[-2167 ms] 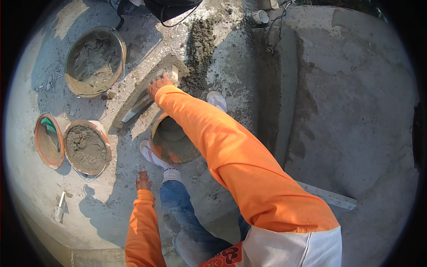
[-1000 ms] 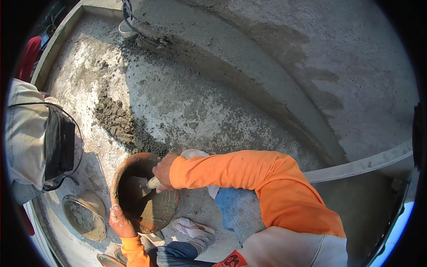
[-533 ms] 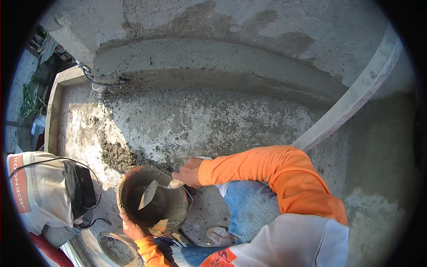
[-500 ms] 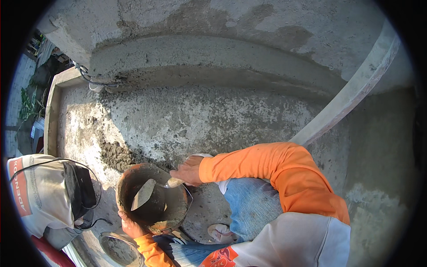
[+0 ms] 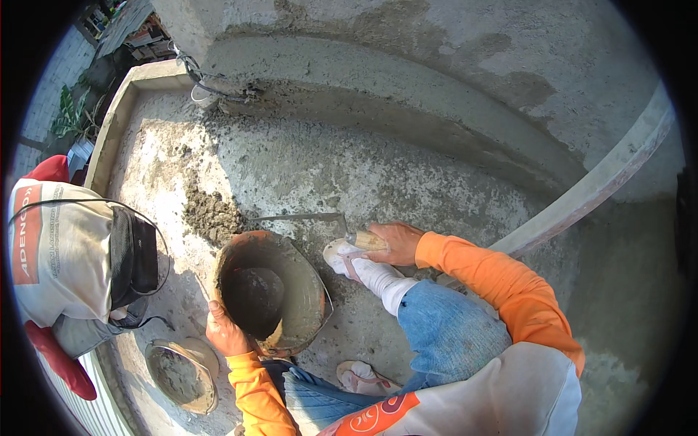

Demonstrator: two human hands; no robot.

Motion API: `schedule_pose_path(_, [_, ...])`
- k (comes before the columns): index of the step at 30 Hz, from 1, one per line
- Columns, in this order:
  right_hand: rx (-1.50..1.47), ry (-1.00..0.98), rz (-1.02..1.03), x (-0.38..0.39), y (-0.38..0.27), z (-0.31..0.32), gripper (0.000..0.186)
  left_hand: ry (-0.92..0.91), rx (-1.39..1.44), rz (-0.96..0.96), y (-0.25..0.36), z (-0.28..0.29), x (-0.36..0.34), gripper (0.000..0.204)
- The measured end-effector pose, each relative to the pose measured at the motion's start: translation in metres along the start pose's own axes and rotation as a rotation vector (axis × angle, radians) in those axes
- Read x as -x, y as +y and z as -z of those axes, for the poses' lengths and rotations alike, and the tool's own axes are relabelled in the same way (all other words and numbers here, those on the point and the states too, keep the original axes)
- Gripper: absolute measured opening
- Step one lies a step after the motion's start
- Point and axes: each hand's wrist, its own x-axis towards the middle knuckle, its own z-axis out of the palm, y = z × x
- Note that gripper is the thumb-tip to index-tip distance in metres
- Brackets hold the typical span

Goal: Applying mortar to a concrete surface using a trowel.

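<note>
My left hand [image 5: 227,331] grips the near left rim of a worn bucket [image 5: 314,280], which is tilted and coated inside with grey mortar. In my right hand [image 5: 398,243] is the wooden handle of a trowel [image 5: 302,217]. Its thin blade, seen nearly edge-on, points left above the floor, just beyond the bucket's far rim. The blade's tip is near a heap of mortar [image 5: 211,216]. My right foot, in a sandal [image 5: 336,256], is just below the trowel handle.
A second bucket [image 5: 211,363] with grey residue stands at the lower left. Beside it is a person in a white shirt [image 5: 73,254] with red sleeves. A low parapet [image 5: 109,131] edges the floor; a curved ledge [image 5: 407,116] runs along the wall. A pale beam [image 5: 582,178] slants at right.
My right hand has drawn the trowel out of the bucket and moved it to the right and away. My left hand stays on the rim. The view has shifted, and the bucket's opening shows more.
</note>
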Motion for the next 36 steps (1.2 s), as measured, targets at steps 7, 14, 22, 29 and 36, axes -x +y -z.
schedule_pose_path(7, [0.282,0.314,-0.425,-0.027,0.057,0.068,0.04,0.019,0.153,-0.005,-0.007,0.003,0.009,0.051])
schedule_pose_path(14, [0.505,0.442,-0.573,-0.042,0.121,0.075,0.036,0.108,0.211,0.016,0.0,0.008,0.011,0.054])
schedule_pose_path(22, [0.376,0.595,-0.529,-0.022,0.102,0.084,0.039,0.117,0.143,0.02,0.003,0.008,0.012,0.056])
schedule_pose_path(29, [0.081,0.906,-0.273,-0.009,0.095,0.073,0.042,0.123,0.123,0.014,0.002,0.012,0.013,0.056])
schedule_pose_path(36, [0.366,0.566,-0.541,-0.04,0.082,0.055,0.04,0.133,0.17,0.02,-0.005,0.013,0.012,0.056])
